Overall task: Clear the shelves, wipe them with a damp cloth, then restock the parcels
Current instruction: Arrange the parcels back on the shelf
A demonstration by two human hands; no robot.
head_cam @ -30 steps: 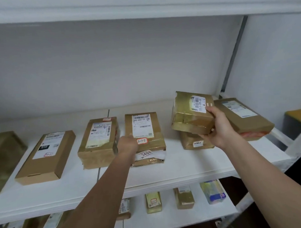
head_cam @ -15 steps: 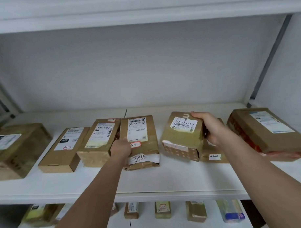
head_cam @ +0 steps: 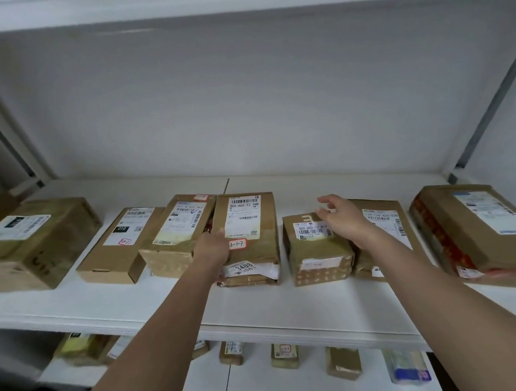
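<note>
From the head camera I see my left hand (head_cam: 212,249) gripping the near left edge of the tall parcel marked 3-1-7 (head_cam: 246,225), which lies mid-shelf (head_cam: 284,305) on another parcel. My right hand (head_cam: 344,218) hovers, fingers loosely spread and holding nothing, over the small parcel (head_cam: 318,251) just right of it. More parcels line the shelf.

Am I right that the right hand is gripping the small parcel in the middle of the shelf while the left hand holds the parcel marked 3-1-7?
Not quite. In the head view the right hand is open above the small parcel, fingers spread, not gripping it. The left hand does hold the parcel marked 3-1-7 on the shelf.
</note>
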